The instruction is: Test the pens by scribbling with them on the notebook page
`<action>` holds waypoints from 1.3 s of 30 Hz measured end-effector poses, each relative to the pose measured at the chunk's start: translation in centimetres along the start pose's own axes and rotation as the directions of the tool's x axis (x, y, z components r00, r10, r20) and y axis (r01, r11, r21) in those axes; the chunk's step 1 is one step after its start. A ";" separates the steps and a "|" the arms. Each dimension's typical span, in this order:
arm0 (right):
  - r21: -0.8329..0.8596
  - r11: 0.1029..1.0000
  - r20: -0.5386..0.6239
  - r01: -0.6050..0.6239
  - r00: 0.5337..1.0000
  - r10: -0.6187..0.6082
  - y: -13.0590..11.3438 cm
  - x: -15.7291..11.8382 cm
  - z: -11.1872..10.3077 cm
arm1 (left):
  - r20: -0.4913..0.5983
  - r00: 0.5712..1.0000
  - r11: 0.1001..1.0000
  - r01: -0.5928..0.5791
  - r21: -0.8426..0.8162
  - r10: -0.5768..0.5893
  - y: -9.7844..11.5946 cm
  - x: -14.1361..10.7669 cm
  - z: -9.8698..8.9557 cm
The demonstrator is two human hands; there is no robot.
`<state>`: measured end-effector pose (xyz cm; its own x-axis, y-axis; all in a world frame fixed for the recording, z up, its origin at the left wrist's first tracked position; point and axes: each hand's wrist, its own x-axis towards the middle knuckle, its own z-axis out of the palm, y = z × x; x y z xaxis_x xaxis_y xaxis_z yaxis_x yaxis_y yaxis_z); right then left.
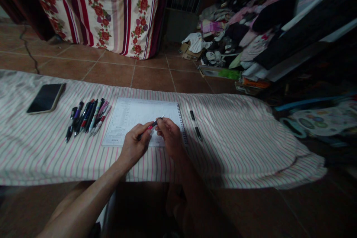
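Over a spiral notebook (145, 109) with printed text on its page, both hands are closed on one dark pen (155, 122) that has a pinkish-red section. My left hand (136, 139) grips the pen's lower left part, with its fingers wrapped round it. At the upper right end, the fingertips of my right hand (170, 134) pinch the pen near its silvery tip. A black pen with a clear middle (195, 124) lies apart, right of the notebook's wire binding. Left of the notebook, several pens (88, 117) lie side by side in a bunch.
A smartphone (46, 98) lies face up at the far left of the striped cloth (245, 137). Beyond the cloth are a tiled floor (111, 72), a floral curtain (111, 11) and a heap of clothes (237, 29). A patterned plastic item (318, 121) stands at the right.
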<state>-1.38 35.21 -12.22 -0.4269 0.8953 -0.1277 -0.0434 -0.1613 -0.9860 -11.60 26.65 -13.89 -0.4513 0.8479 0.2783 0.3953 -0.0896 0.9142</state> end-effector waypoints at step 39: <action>-0.087 0.994 0.018 0.067 0.998 -0.066 -1.1 -0.7 -0.1 | -0.024 0.998 0.993 0.063 0.096 -0.061 0.5 0.1 0.0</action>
<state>-0.94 34.80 -11.06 -0.4389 0.8965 -0.0604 0.0064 -0.0640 -0.9979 -11.48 26.70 -13.38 -0.4938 0.8389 0.2288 0.4411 0.0149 0.8973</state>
